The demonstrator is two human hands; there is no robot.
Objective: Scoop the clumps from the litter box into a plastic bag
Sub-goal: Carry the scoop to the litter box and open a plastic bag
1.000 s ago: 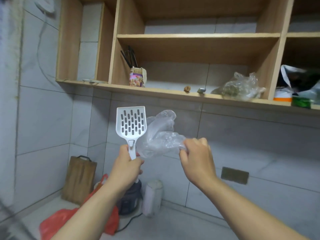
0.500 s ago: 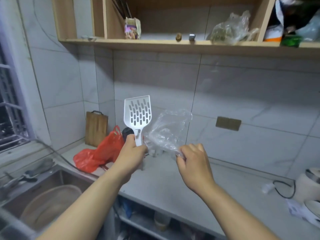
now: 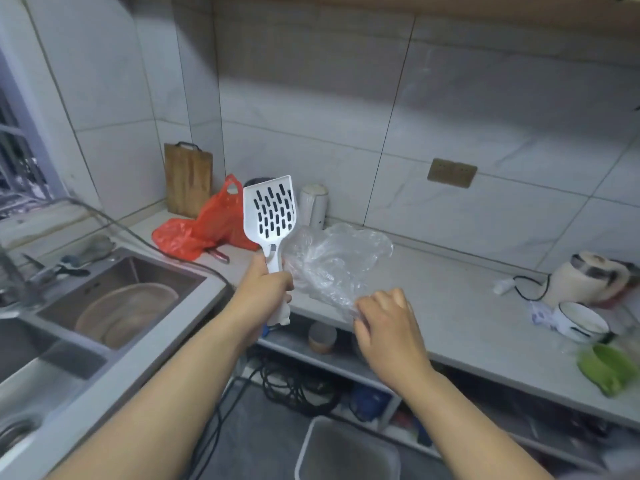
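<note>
Holding the white slotted litter scoop upright by its handle, the left hand has its grip wrapped fully round the shaft, blade up and just in front of the red plastic bag that lies on the bench; carried that way the scoop is probably only in transit, ready to use but not yet at work. To the scoop's right, touching or nearly touching its neck, billows the clear plastic bag, crumpled and not visibly opened. The right hand pinches the bag's lower edge with curled fingers, likely to keep it from slipping and to find the mouth. No litter box can be made out with certainty; a pale grey bin on the floor, below the scoop, may or may not be it, and no clumps show. Behind the scoop stand a wooden cutting board and a white cylinder; left of it lies the steel sink. The scooping itself appears not yet begun.
</note>
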